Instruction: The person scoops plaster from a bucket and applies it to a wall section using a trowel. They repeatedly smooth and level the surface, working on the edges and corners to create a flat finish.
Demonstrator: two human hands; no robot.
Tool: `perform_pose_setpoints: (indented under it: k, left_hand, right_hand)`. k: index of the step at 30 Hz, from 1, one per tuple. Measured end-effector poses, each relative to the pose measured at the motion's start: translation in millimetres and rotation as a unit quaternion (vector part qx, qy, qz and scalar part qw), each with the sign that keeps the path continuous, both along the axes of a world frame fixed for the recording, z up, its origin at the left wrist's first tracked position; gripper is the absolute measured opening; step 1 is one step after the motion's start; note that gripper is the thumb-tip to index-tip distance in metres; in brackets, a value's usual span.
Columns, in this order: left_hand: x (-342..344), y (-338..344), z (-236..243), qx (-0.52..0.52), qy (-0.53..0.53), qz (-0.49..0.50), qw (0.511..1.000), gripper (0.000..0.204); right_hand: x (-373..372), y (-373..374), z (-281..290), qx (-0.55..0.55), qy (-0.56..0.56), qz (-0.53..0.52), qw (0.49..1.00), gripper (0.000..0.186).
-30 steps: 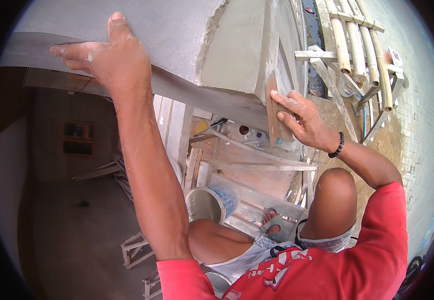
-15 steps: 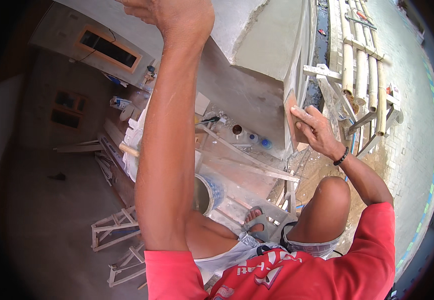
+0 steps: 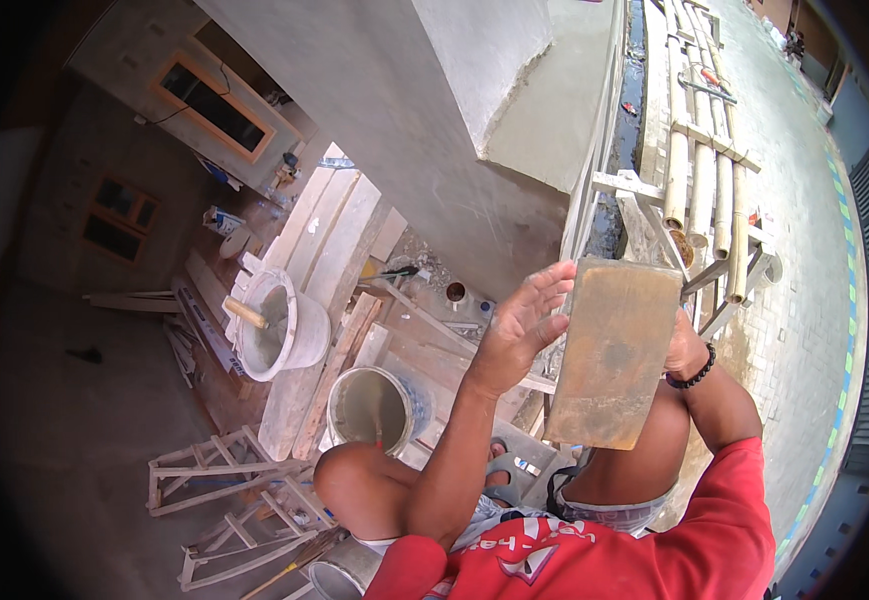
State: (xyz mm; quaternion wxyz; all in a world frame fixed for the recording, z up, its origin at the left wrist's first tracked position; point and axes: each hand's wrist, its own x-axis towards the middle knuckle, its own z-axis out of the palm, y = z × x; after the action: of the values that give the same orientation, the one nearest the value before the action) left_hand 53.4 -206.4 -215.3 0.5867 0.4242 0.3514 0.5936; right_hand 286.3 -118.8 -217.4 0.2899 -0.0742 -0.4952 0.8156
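A flat rectangular plastering float (image 3: 616, 355), its face stained brown and grey, is held up in front of my knees. My right hand (image 3: 689, 348) grips it from behind at the right edge, and most of those fingers are hidden by the board. Beside its left edge, my left hand (image 3: 522, 335) has its fingers spread and holds nothing; I cannot tell whether it touches the board. Just beyond stands a grey plastered pillar (image 3: 424, 150), with a darker plaster patch (image 3: 544, 110) on its right part.
A white tub (image 3: 309, 335) of grey mix with a wooden handle (image 3: 245, 312) sits on planks to the left. Nearer is a bucket (image 3: 417, 405) with cloudy liquid. Bamboo poles (image 3: 702, 170) rest on a trestle at right, and wooden frames (image 3: 216, 470) stand lower left.
My left hand has come down from the top of the view to beside the float. My right hand has drawn the float away from the pillar edge and turned its face up.
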Motion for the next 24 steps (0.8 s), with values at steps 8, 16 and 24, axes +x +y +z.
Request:
perform_pose_setpoints:
  k: [8, 16, 24]
  left_hand:
    - [-23.1, -19.6, -22.2, -0.022, -0.082, -0.139, 0.987, 0.077]
    - [-16.2, 1.6, -0.6, 0.051, -0.048, -0.160, 0.985, 0.088]
    - [-12.7, 0.2, 14.8, 0.057, 0.266, 0.261, 0.926, 0.056]
  right_hand:
    - [-25.3, -10.8, 2.9, -0.242, 0.010, 0.106, 0.964, 0.077]
    - [-40.0, -15.0, -1.9, -0.257, 0.062, 0.174, 0.948, 0.064]
    - [-29.3, 23.4, -36.2, -0.080, -0.217, -0.047, 0.972, 0.030]
